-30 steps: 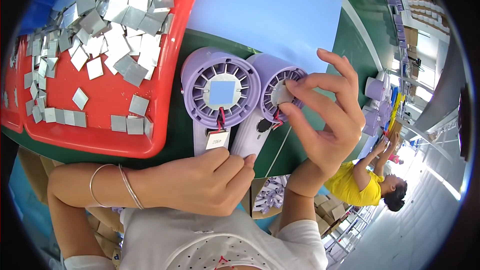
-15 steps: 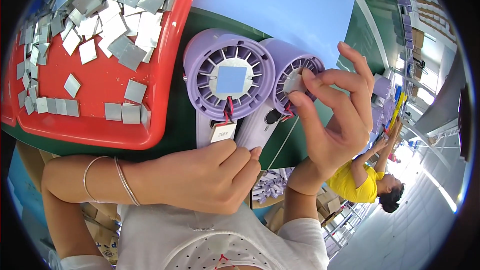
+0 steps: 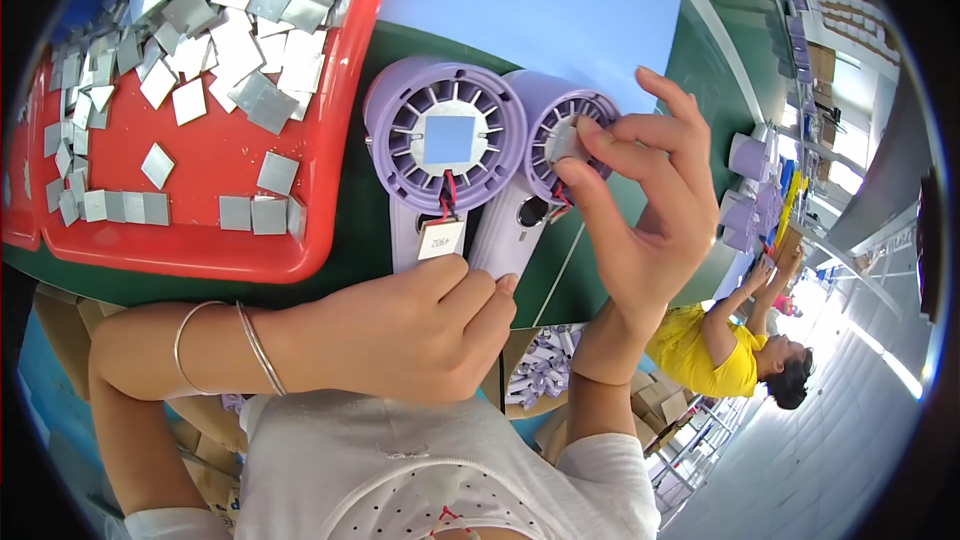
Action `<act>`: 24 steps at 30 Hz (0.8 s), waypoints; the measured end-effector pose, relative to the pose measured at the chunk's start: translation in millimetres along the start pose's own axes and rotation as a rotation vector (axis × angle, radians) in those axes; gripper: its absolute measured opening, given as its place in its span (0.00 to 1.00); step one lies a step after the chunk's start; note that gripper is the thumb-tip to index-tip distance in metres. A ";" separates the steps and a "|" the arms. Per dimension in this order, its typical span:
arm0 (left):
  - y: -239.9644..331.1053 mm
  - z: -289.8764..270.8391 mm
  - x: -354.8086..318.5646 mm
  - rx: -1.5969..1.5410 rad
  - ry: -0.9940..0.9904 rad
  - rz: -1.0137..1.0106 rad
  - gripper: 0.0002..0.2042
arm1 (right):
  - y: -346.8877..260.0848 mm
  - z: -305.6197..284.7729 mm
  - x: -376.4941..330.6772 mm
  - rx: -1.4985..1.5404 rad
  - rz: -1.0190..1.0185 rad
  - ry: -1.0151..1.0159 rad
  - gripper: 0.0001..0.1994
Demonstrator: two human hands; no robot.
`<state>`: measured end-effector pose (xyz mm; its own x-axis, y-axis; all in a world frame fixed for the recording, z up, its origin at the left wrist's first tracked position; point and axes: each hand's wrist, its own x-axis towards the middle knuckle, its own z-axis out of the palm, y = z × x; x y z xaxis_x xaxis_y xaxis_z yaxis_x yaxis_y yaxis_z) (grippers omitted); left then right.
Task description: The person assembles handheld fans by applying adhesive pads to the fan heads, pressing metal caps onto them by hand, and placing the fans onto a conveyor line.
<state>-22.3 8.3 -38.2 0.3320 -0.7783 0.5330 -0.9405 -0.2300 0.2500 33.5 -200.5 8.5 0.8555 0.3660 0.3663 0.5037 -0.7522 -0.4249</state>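
Note:
Two purple handheld fans lie side by side on the green table, their round heads facing up. The left fan has a blue square pad at its hub. Red and black wires run from it to a small white square plate over its handle. My left hand is closed over the lower ends of both handles, its fingertips mostly hidden. With thumb and forefinger, my right hand pinches a small silvery metal plate at the hub of the right fan. Its other fingers are bent and raised.
A red tray at the left holds many silvery square plates, heaped toward its far end. Beyond the fans lies a light blue sheet. More purple fan parts stand at the right, near a person in yellow.
The fans and my right hand sit slightly farther left in view. The metal plate in my right hand now looks more tilted at the hub. My left hand keeps its closed pose.

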 end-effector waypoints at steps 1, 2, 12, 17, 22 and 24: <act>-0.2 -1.8 5.2 0.002 -0.006 0.007 0.11 | 2.2 -6.5 0.0 -0.015 0.010 0.015 0.11; -2.5 -1.7 9.2 0.008 -0.012 0.028 0.11 | 5.2 -9.5 -2.5 -0.031 0.007 0.013 0.12; 11.8 -48.6 9.0 -0.806 -0.205 -0.591 0.14 | -36.0 -7.0 -22.8 0.133 -0.144 0.296 0.12; -6.9 -42.2 14.4 -1.976 0.520 -0.887 0.33 | -79.3 0.8 -27.5 0.072 -0.256 0.352 0.07; -24.8 -50.1 12.8 -2.074 0.488 -0.723 0.36 | -82.2 27.2 -16.6 -0.103 -0.230 0.272 0.10; -31.2 -47.8 8.4 -2.075 0.439 -0.650 0.37 | -79.5 26.3 -10.8 -0.070 -0.227 0.271 0.10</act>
<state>13.2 36.9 -2.9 0.7442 -0.6647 0.0660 0.5478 0.6639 0.5091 -12.6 -130.3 16.5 0.6548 0.3766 0.6553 0.6599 -0.7076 -0.2528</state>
